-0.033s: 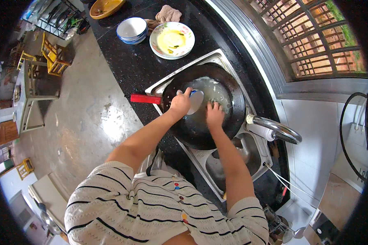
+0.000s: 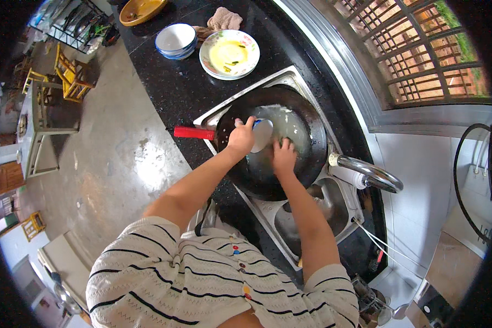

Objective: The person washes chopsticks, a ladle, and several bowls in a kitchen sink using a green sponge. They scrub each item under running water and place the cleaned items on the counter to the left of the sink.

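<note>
A large dark wok (image 2: 311, 169) with a red handle (image 2: 194, 133) rests in the steel sink (image 2: 295, 79), cloudy water in its bottom. Over that water my left hand (image 2: 241, 135) grips a white bowl (image 2: 263, 135) with a blue rim, tilted on its side. My right hand (image 2: 283, 156) is low in the wok, close beside the bowl, its fingers curled. Something small and dark shows at its fingertips, too unclear to name.
On the black counter (image 2: 164, 93) beyond the sink are stacked bowls (image 2: 176, 41), a floral plate (image 2: 229, 53) with yellow liquid, a crumpled cloth (image 2: 224, 19) and a yellow-brown dish (image 2: 142, 10). A curved faucet (image 2: 369, 170) reaches past the wok's right side, above the second basin (image 2: 333, 202).
My right hand has shifted slightly left, toward the bowl. My left hand and the bowl stay nearly in place.
</note>
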### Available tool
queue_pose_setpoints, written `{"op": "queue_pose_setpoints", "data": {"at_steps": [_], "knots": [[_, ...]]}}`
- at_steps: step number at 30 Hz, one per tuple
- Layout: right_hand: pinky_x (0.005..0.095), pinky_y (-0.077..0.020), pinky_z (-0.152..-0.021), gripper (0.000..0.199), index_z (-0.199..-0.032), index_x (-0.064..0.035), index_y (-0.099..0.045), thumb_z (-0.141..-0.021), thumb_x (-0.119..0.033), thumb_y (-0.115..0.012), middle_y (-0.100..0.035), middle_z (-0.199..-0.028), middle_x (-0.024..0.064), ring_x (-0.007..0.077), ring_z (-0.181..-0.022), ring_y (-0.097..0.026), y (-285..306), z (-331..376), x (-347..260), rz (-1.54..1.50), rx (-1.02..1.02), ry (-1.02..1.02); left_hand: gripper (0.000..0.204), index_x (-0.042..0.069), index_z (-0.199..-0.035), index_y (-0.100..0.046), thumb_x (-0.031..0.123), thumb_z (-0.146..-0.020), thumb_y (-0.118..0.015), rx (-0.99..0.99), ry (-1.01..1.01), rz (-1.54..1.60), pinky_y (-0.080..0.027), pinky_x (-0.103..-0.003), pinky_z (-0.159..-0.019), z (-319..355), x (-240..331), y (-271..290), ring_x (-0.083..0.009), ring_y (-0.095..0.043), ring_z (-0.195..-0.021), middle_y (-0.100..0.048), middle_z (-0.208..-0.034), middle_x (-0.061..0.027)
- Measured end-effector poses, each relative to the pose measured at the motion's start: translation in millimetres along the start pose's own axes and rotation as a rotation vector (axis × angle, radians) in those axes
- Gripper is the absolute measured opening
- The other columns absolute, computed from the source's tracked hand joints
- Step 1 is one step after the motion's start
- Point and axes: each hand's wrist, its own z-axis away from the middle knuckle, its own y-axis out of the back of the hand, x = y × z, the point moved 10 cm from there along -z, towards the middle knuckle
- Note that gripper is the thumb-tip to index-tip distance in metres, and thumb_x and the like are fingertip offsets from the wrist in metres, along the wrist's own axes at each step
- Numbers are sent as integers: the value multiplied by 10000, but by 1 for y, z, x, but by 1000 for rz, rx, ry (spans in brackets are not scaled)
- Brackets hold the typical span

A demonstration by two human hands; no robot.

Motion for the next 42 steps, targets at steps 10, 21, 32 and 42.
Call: {"op": "queue_pose_setpoints", "data": {"at_steps": [10,21,32,42], "knots": [[413,-400,-913,400,-1202,17,-488,-849,-170,-501,-527,-1173,222,373,-1075,-509,55,46,26,-938,296,-435,492,45,-1294,-341,31,-826,-492,-148,467,835,-503,-434,-746,7,-38,-114,-333,-615,-887,-608,-990,-201],[310,-421,-857,315,-1119,18,-589,-908,-193,-486,-609,-1051,108,193,-947,-563,83,8,42,-1415,382,-589,567,88,-1313,-245,32,-836,-546,-635,422,1389,-537,-384,-741,52,26,-104,-243,-519,-1050,-440,-1230,-126],[369,-507,-732,426,-1024,-43,-568,-863,-437,-546,-629,-943,135,262,-853,-620,-2,3,3,-2302,-408,-708,420,67,-1266,-442,257,-900,-522,-1490,128,1691,-499,-370,-841,92,40,-122,-241,-590,-959,-603,-1064,-72],[407,-500,-767,535,-1233,24,-450,-879,-361,-565,-568,-1108,125,279,-961,-598,-40,23,28,-2079,-160,-1093,630,141,-1296,-444,602,-869,-413,-859,400,1870,-322,-442,-999,56,34,-60,-182,-419,-1215,-472,-1311,-28]]}}
